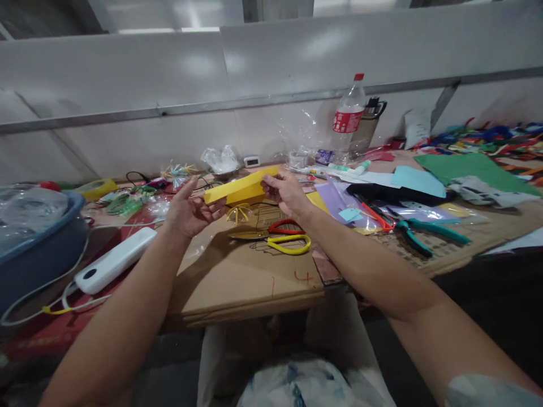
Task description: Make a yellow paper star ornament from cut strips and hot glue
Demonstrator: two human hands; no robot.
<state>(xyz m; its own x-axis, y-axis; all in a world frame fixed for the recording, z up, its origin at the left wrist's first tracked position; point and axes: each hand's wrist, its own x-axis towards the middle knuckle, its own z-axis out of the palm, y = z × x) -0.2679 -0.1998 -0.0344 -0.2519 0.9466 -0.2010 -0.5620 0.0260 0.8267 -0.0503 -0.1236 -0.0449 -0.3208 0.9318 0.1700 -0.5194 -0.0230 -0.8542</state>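
Note:
A folded strip of yellow paper [241,187] is held up above the cardboard sheet [250,282]. My right hand [286,192] pinches its right end between thumb and fingers. At the left end, my left hand [193,209] has its thumb raised apart, with the fingertips under the paper's edge. Below the paper lie scissors [291,245] with one yellow and one red handle, their blades pointing left. A small yellow spoked piece [238,215] rests just behind the blades.
On the left are a blue basin [76,220] and a white power strip [114,263]. A bottle [350,110] stands at the back. To the right lie pliers [413,234], coloured sheets and green paper [475,172].

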